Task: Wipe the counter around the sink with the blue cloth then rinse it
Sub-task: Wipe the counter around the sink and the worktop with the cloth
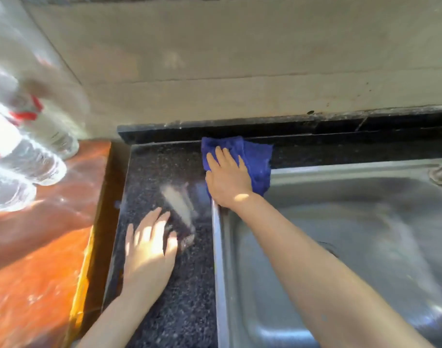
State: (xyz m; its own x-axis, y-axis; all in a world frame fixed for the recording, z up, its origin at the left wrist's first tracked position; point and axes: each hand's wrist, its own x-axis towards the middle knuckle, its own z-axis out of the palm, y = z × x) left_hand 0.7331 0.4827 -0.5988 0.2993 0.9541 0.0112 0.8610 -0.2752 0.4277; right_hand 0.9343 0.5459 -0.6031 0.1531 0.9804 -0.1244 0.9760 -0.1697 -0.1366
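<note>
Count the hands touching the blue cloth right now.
1. The right hand presses the cloth flat at the sink's back-left corner. The left hand lies open on the counter, apart from the cloth.

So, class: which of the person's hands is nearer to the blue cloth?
The right hand. It presses flat on the blue cloth at the sink's back left corner. The left hand rests flat on the dark counter, nearer the camera and apart from the cloth.
</note>
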